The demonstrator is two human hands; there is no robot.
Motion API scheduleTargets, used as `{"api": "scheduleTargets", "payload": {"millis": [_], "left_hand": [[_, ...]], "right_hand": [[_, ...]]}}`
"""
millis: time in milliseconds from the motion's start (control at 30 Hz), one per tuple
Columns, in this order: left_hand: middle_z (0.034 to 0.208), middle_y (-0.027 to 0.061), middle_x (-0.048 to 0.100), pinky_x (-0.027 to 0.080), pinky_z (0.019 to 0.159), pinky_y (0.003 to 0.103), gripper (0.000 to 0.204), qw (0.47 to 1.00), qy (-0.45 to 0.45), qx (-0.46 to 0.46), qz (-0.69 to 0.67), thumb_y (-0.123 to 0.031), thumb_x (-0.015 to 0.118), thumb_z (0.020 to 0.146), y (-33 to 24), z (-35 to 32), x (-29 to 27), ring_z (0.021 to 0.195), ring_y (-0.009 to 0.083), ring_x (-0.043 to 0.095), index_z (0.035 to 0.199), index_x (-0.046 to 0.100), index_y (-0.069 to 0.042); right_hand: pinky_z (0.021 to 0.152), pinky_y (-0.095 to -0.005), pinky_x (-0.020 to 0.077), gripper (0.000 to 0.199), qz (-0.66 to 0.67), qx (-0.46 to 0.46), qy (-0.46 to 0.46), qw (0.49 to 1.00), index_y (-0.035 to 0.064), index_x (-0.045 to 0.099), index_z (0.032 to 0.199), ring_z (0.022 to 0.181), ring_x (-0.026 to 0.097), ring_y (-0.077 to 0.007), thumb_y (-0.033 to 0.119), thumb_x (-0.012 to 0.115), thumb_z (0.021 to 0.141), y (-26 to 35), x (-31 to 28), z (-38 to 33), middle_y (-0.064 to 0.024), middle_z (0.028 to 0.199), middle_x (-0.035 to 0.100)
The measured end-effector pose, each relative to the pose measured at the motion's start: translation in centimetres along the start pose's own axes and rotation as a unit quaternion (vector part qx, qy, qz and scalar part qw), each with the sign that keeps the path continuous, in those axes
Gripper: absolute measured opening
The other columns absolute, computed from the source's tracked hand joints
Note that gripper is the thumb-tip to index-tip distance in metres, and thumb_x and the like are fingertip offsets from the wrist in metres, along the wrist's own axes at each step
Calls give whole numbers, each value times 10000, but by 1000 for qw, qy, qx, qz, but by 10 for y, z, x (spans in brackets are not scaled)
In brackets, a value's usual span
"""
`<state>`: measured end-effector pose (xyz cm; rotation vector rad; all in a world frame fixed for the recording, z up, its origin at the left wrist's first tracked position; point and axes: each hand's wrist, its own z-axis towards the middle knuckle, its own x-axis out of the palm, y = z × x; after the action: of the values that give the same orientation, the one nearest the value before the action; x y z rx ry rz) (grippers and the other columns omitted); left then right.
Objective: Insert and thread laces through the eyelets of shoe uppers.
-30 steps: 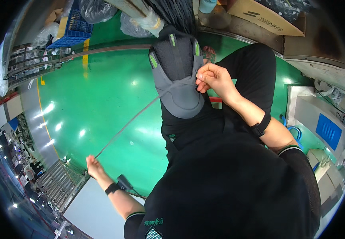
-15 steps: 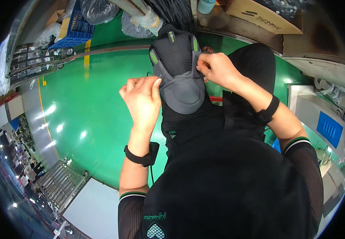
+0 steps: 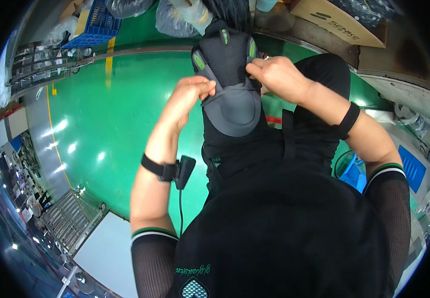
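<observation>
A dark grey shoe [image 3: 232, 116] with a black mesh tongue and green side accents rests over my leg, its rounded toe toward me. A thin grey shoelace [image 3: 236, 89] crosses just above the toe cap. My left hand [image 3: 193, 93] is closed in a pinch at the left eyelet edge, apparently on the lace; the fingertips partly hide it. On the opposite side, my right hand [image 3: 277, 77] pinches the right eyelet edge of the shoe with thumb and forefinger. Whether a lace end lies in those fingers is hidden.
A blue plastic crate [image 3: 96, 25] and clear plastic bags [image 3: 173, 20] are at the far left. Beyond the shoe on the right sits an open cardboard box [image 3: 341, 22]. A blue stool [image 3: 354, 174] stands by my right side. A metal rail [image 3: 140, 51] crosses the green floor.
My left hand has moved inward and up to the shoe's left eyelet edge, its forearm swinging outward. My right hand stays pinched on the other edge, slightly higher. The view has shifted a little.
</observation>
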<state>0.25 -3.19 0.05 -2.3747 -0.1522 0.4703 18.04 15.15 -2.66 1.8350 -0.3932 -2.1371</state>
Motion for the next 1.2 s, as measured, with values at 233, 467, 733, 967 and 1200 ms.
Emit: {"api": "scheduleTargets", "payload": {"millis": [233, 467, 733, 967, 1200], "left_hand": [[990, -2, 612, 392, 847, 352, 324, 636, -175, 546, 517, -199, 759, 642, -39, -6, -12, 951, 195, 548, 920, 611, -124], [784, 34, 514, 376, 780, 382, 151, 785, 44, 384, 485, -214, 716, 746, -50, 14, -24, 862, 229, 501, 776, 670, -74], [790, 43, 527, 386, 798, 349, 100, 852, -106, 304, 413, -117, 658, 789, -39, 11, 0, 858, 206, 510, 751, 655, -24], [804, -32, 512, 368, 648, 207, 80, 873, -217, 397, -180, -50, 615, 909, -60, -32, 24, 713, 54, 432, 846, 657, -23], [878, 77, 625, 512, 646, 290, 474, 946, -30, 280, -162, -116, 546, 959, -30, -48, 87, 737, 153, 636, 1379, 349, -18]], "right_hand": [[784, -332, 401, 198, -129, -204, -45, 969, 120, 613, 813, 1022, 524, -178, 191, 700, 650, -27, -30, 25, 15, 871, 559], [799, -376, 370, 241, -40, -93, 192, 976, 64, 713, 761, 996, 523, -194, 300, 674, 793, -20, -32, 44, 22, 879, 617], [798, -380, 377, 130, 184, 88, -21, 979, 86, 671, 770, 947, 510, -239, 210, 677, 809, 9, -3, 31, -46, 911, 578], [732, -297, 456, 165, 599, 55, -45, 798, 3, 624, 857, 766, 561, -126, 142, 578, 933, 52, -22, 35, -53, 925, 567], [609, -215, 490, 230, 746, 139, -74, 647, 13, 621, 1085, 729, 575, -52, 202, 541, 979, 55, -43, 11, -32, 867, 638]]}}
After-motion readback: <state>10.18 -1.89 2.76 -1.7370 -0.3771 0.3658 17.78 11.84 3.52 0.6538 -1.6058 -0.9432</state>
